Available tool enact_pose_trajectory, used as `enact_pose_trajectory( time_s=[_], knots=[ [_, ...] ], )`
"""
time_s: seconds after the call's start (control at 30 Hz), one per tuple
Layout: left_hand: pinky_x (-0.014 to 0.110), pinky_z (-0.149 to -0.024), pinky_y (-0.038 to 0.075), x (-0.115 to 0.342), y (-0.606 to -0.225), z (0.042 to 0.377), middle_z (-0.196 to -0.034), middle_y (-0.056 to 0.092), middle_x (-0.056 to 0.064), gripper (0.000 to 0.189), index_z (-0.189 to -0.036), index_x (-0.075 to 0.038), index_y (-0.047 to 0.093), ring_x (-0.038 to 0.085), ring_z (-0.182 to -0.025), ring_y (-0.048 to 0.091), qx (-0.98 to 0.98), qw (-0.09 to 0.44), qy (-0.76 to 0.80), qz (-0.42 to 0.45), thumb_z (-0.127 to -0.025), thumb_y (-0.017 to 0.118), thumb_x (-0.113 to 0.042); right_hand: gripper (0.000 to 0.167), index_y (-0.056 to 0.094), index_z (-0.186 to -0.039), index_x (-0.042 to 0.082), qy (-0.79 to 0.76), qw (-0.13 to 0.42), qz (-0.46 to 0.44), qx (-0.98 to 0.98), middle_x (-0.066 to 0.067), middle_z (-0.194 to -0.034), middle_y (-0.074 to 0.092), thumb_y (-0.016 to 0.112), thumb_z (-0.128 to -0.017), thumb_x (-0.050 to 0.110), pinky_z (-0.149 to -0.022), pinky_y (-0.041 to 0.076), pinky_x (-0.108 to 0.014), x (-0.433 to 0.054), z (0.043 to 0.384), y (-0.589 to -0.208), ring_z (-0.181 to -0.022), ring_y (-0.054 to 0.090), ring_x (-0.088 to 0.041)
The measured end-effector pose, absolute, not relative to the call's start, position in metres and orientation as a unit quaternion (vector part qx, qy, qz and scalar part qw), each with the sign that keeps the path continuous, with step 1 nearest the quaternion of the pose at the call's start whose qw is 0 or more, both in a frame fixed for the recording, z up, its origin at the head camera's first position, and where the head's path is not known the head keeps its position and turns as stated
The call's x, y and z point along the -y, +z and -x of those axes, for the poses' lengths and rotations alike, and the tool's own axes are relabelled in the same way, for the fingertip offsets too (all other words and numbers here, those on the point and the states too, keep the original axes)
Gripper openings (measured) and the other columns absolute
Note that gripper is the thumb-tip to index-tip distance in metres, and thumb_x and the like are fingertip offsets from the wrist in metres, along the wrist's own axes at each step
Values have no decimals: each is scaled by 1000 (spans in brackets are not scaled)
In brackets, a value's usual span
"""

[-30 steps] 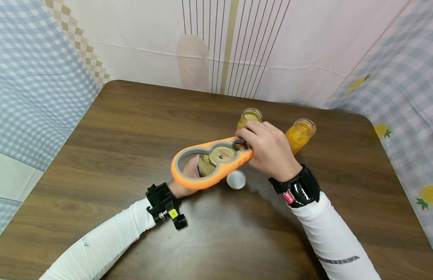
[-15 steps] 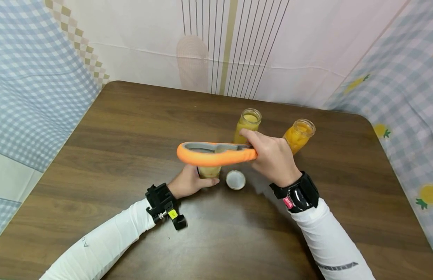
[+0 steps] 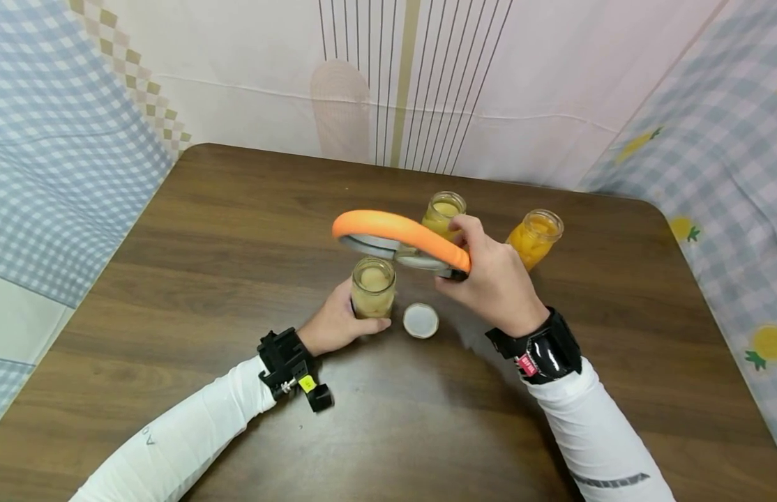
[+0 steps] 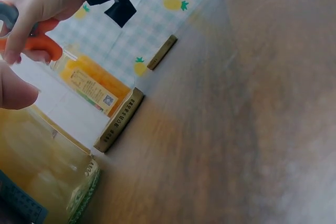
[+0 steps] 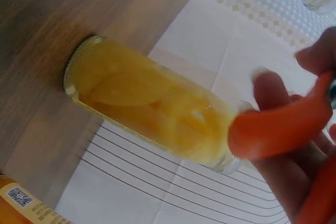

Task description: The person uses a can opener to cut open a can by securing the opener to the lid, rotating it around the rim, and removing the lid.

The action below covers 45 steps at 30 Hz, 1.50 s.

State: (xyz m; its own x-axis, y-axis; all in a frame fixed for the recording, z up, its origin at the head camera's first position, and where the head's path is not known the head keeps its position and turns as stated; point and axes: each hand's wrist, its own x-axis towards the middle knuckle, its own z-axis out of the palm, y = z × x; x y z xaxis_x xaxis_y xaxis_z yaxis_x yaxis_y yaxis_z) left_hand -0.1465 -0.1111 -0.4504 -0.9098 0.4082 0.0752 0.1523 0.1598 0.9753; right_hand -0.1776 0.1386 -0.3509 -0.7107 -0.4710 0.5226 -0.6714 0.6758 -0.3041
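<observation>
My left hand (image 3: 335, 323) grips an uncapped glass jar (image 3: 372, 296) of pale fruit upright on the table, thumb along its near side. Held up in my right hand (image 3: 498, 282) is an orange jar opener (image 3: 388, 224) with grey lining, tilted above and behind that jar. A pale round piece that looks like the jar's lid (image 3: 420, 261) shows within the opener's loop. Just right of the gripped jar a loose lid (image 3: 420, 321) lies with its white inside up. The left wrist view shows its gold edge and another gold lid (image 4: 163, 52) farther off.
Behind my right hand stands an open jar of yellow fruit (image 3: 443, 211). An open jar of orange fruit (image 3: 535, 240) stands to its right. They rest on a brown wooden table (image 3: 250, 209), with hanging cloths behind and at both sides.
The opener has risen off the left-hand jar and tilted, moving slightly back and right with my right hand. The jar's open mouth now shows. My left hand stays in place around the jar.
</observation>
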Motion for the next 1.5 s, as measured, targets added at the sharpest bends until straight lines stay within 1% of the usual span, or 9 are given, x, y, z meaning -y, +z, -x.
enact_pose_trajectory(
  time_s=[0.23, 0.57, 0.73, 0.8, 0.93, 1.13, 1.3, 1.4, 1.5],
  knots=[
    [37, -103, 50, 111, -449, 147, -124, 69, 11, 59, -133, -5, 56, 17, -110, 63, -771, 99, 604, -177, -80, 82, -5, 74, 41, -126, -1, 248, 199, -291, 902, -21, -89, 68, 84, -68, 12, -56, 56, -40, -139, 176, -350, -66, 67, -31],
    [28, -93, 53, 112, -450, 146, -122, 70, 11, 57, -131, -5, 57, 14, -103, 63, -774, 94, 600, -177, -80, 83, -6, 79, 45, -132, -3, 276, 206, -280, 896, -19, -110, 67, 82, -64, 14, -69, 59, -46, -143, 177, -344, -86, 70, -33],
    [28, -85, 55, 112, -450, 146, -121, 70, 10, 56, -130, -6, 58, 13, -100, 63, -772, 98, 603, -177, -80, 82, -6, 84, 47, -138, -5, 280, 220, -280, 892, -18, -121, 63, 79, -64, 16, -73, 56, -45, -143, 178, -345, -87, 64, -28],
    [28, -84, 55, 112, -450, 146, -121, 70, 11, 56, -130, -6, 58, 13, -100, 63, -772, 97, 603, -179, -80, 82, -5, 85, 47, -140, -4, 286, 223, -281, 888, -17, -124, 62, 76, -64, 17, -74, 54, -43, -143, 178, -346, -88, 63, -27],
    [27, -91, 53, 112, -451, 147, -121, 70, 9, 55, -130, -6, 58, 12, -103, 63, -774, 96, 600, -178, -80, 82, -6, 81, 49, -141, -3, 290, 226, -286, 885, -17, -117, 64, 70, -66, 17, -74, 54, -41, -143, 177, -347, -89, 63, -26],
    [31, -96, 52, 113, -450, 147, -122, 69, 10, 56, -130, -7, 58, 15, -106, 63, -770, 104, 603, -182, -80, 82, -5, 73, 53, -135, -5, 260, 237, -281, 893, -19, -109, 68, 63, -67, 21, -68, 56, -45, -142, 176, -349, -82, 66, -28],
    [35, -103, 50, 115, -451, 147, -123, 69, 9, 55, -131, -7, 58, 16, -110, 63, -766, 108, 606, -183, -81, 81, -4, 66, 55, -128, -5, 248, 238, -277, 897, -19, -99, 70, 74, -72, 24, -64, 57, -49, -140, 175, -348, -74, 68, -32],
    [35, -102, 50, 115, -451, 148, -123, 69, 9, 54, -130, -8, 58, 16, -109, 63, -766, 108, 606, -185, -81, 82, -5, 64, 56, -124, -5, 242, 241, -271, 900, -21, -98, 71, 81, -72, 23, -67, 59, -51, -140, 175, -347, -77, 71, -36],
    [33, -101, 51, 115, -452, 148, -123, 69, 10, 54, -130, -7, 59, 15, -108, 63, -767, 105, 605, -187, -81, 82, -6, 62, 56, -123, -5, 237, 244, -264, 903, -20, -101, 72, 81, -72, 21, -67, 59, -52, -141, 175, -346, -79, 71, -36]
  ],
)
